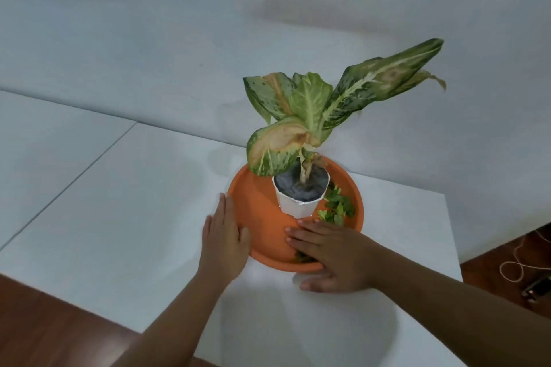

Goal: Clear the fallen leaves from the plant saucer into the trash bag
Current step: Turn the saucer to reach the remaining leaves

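Both hands are on the round orange plastic saucer (262,226) just below centre frame on the white table (119,217): the left hand (225,240) lies open and flat against its left rim, and the right hand (331,253) is spread open across the near rim, fingers reaching inside, thumb on the table. Small green fallen leaves (338,207) lie in the saucer's right side, beside the white pot (293,207) holding a variegated green-and-yellow plant (310,107).

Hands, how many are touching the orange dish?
2. The left hand lies flat against the orange saucer at its left rim. The right hand reaches over the near rim, fingers inside by the white pot.
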The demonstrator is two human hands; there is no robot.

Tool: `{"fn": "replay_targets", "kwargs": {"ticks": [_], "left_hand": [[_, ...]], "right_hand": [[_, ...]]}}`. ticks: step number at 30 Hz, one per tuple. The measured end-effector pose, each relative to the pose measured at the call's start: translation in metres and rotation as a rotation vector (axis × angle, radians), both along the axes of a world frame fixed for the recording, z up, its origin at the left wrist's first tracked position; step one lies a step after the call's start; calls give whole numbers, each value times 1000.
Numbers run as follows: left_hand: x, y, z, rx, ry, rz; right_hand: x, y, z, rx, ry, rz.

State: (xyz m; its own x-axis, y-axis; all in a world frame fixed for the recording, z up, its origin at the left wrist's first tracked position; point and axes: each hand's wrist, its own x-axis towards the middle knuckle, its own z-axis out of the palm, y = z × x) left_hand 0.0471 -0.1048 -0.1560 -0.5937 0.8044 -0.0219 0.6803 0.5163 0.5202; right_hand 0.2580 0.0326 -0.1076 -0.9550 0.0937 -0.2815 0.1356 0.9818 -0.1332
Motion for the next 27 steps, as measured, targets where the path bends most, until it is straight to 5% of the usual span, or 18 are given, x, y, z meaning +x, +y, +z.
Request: {"fn": "replay_targets", "kwargs": {"ticks": [6,13,22,27], "left_hand": [[-83,27,18,-232,220,-299],[-18,3,14,126,-167,125],[-25,-5,7,62,-7,7],[-41,14,10,17,2,-36]], "right_hand": [[21,14,1,65,69,39],[-33,-26,1,-92,166,77],[-16,-16,-9,-26,92,164],[13,5,-1,-75,298,58]]}}
